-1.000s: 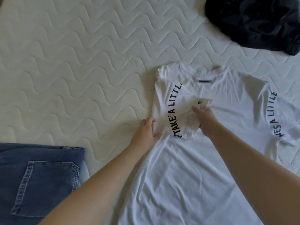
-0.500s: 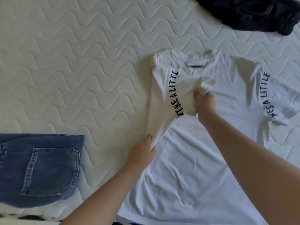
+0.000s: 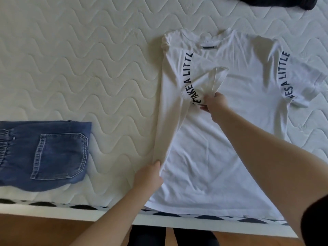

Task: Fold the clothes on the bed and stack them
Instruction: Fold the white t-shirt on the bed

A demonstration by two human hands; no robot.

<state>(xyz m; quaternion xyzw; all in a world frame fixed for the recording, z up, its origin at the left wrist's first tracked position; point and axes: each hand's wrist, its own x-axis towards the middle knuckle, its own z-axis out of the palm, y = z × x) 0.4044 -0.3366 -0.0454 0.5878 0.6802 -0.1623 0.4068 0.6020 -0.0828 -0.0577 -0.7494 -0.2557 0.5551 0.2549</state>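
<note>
A white T-shirt (image 3: 236, 132) with black lettering on both sleeves lies back-up on the mattress, collar at the far end. Its left sleeve is folded inward over the body. My right hand (image 3: 213, 103) pinches the folded sleeve near the lettering. My left hand (image 3: 150, 175) grips the shirt's folded left side edge, low down near the hem. Folded blue jeans (image 3: 46, 153) rest at the left, pocket up.
The white quilted mattress (image 3: 79, 68) spreads far and left. A dark garment (image 3: 276, 1) lies bunched at the top right edge. The bed's near edge (image 3: 71, 209) with a dark diamond pattern runs across the bottom, and wooden floor shows below it.
My left hand slid down the shirt's left edge toward the hem. My right hand drew the folded sleeve toward me. The view tilted down, showing the bed's edge.
</note>
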